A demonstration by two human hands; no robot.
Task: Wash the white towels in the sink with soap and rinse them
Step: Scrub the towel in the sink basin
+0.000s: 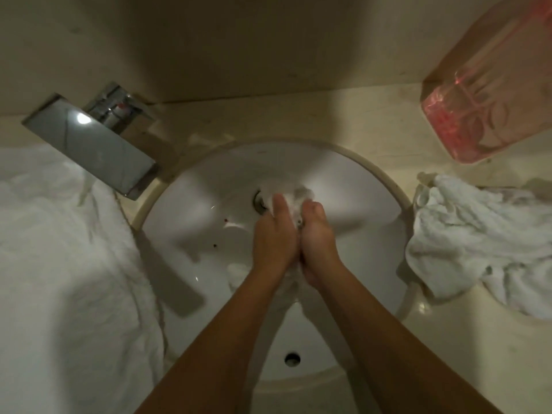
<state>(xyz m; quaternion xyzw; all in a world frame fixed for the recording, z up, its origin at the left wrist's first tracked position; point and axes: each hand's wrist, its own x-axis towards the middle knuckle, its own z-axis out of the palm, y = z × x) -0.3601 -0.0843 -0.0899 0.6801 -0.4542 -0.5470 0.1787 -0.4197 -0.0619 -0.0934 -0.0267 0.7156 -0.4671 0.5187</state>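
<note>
Taking the round white ceramic sink [209, 174] as the landmark, the far left holds a large heap of white terry towels [59, 249] spread over the pale stone surface [343, 121]; it lies just beside the basin rim, likely so each piece can be drawn into the bowl in turn, though whether these are washed or waiting cannot be told. Above that heap, a flat rectangular chrome faucet [89, 144] reaches from the wall side toward the sink's left rim; no water stream is visible from it. Inside the sink, near the metal drain [259, 201], the left hand [273, 234] and right hand [318, 234] press together around 1 small wet white towel [298, 201], which bunches out past the fingertips. The fingers of both hands are curled and clamped on that cloth, palms facing each other, a hold that suits rubbing or squeezing it over the bowl so that water drains there. A little more white cloth shows below the left wrist. Right of the sink, a crumpled white towel [478, 240] lies on the surface, kept apart from the left heap, perhaps to separate finished from unfinished. Above it, toward the wall, is a translucent pink plastic container [478, 115], possibly for soap.
</note>
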